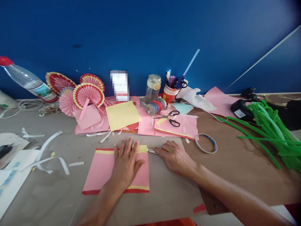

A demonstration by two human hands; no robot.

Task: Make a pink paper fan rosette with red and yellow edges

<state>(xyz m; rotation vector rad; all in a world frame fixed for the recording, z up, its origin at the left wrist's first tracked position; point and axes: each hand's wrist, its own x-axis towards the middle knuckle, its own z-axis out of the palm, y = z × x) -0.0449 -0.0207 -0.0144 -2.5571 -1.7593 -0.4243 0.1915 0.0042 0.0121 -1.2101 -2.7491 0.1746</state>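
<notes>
A sheet of pink paper (101, 172) with red and yellow strips along its top and bottom edges lies on the grey table. My left hand (125, 163) presses flat on it, fingers spread. A short yellow paper piece (142, 148) lies at the sheet's top right corner, beside my left fingertips. My right hand (175, 157) is closed around a small white utility knife (152, 151), its tip at the right end of that yellow piece. Most of the knife is hidden under my fingers.
Behind the hands lie a yellow sheet (123, 115), scissors (173, 118) and pink papers, with folded paper fans (88, 95), a clear bottle (153, 89) and a pen cup (169, 93). A tape roll (206, 143) and green pipe cleaners (277, 135) are right; white paper strips (49, 157) left.
</notes>
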